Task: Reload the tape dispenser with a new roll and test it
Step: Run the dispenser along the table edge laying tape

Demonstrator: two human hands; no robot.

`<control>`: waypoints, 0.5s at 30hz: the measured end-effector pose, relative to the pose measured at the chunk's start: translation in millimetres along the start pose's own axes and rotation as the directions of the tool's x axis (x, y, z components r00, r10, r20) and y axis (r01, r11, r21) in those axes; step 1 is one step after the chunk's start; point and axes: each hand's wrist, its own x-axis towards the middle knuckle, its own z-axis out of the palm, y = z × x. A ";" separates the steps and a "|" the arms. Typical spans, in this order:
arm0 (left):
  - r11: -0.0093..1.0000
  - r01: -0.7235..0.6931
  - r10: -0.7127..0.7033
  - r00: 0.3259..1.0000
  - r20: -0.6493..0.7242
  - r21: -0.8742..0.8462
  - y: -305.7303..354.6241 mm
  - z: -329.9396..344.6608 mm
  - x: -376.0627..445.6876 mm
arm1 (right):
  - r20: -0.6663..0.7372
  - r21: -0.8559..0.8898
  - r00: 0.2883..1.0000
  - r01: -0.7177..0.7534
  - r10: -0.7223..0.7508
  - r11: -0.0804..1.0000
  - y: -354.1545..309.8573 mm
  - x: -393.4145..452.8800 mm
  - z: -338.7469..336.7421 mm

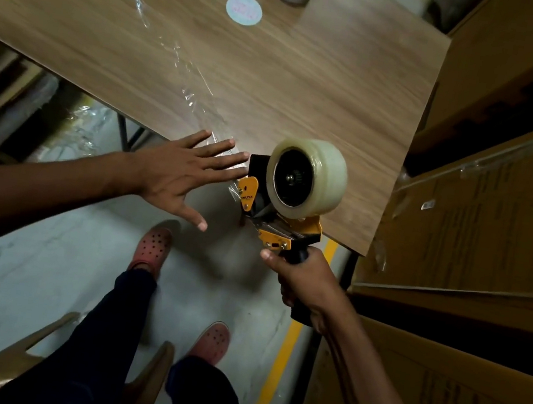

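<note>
My left hand [172,174] lies flat, fingers [226,158] spread, pressing clear tape at the table [310,87] edge just beside the tape dispenser [277,210]. My right hand [301,283] is wrapped tight around the dispenser's handle. The new roll [306,178] sits mounted above the table edge. I judge testing is under way; next, pull the dispenser back and cut the tape.

Dim indoor light, wide-angle bend at the edges.
Glare glints on the crumpled tape strip [185,86] beyond the left fingers [220,153]; corners fall dark.
</note>
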 end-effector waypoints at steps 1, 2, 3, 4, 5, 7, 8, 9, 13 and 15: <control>1.000 0.009 -0.009 1.000 -0.006 -0.004 1.4 0.6 0.0 | 0.001 0.008 1.000 -0.003 0.003 1.000 0.4 -0.2 -0.1; 1.000 0.015 -0.015 1.000 -0.010 -0.013 2.3 1.1 -0.3 | 0.002 0.014 1.000 -0.005 0.005 1.000 0.3 -0.6 0.0; 1.000 0.018 -0.018 1.000 -0.012 -0.020 3.1 1.3 -0.8 | 0.004 0.016 1.000 -0.008 0.008 1.000 0.1 -1.3 0.2; 1.000 0.021 -0.021 1.000 -0.014 -0.023 3.3 1.1 -1.2 | 0.009 0.013 1.000 -0.010 0.010 1.000 -0.2 -1.9 0.6; 0.999 0.022 -0.023 1.000 -0.014 -0.024 2.9 0.7 -1.4 | 0.009 0.009 1.000 -0.011 0.011 1.000 -0.3 -2.4 0.8; 0.999 0.025 -0.025 1.000 -0.003 -0.026 2.5 -0.2 -1.0 | -0.002 0.016 1.000 -0.018 0.018 1.000 -0.3 -3.8 0.4; 0.999 0.032 -0.032 0.999 0.005 -0.023 2.8 -0.5 -1.1 | -0.002 0.017 1.000 -0.020 0.020 1.000 -1.2 -4.8 0.3; 0.999 0.042 -0.041 0.999 0.014 -0.019 3.3 -1.0 -1.4 | 0.001 0.013 1.000 -0.021 0.021 1.000 -2.0 -5.8 0.3; 0.997 0.069 -0.068 0.997 0.033 -0.030 6.7 -1.3 -1.1 | 0.015 0.007 1.000 -0.025 0.025 1.000 0.3 -10.1 -1.9; 0.997 0.075 -0.074 0.997 0.032 -0.035 6.1 -1.2 -2.0 | 0.025 0.007 0.999 -0.025 0.024 1.000 1.1 -11.5 -0.8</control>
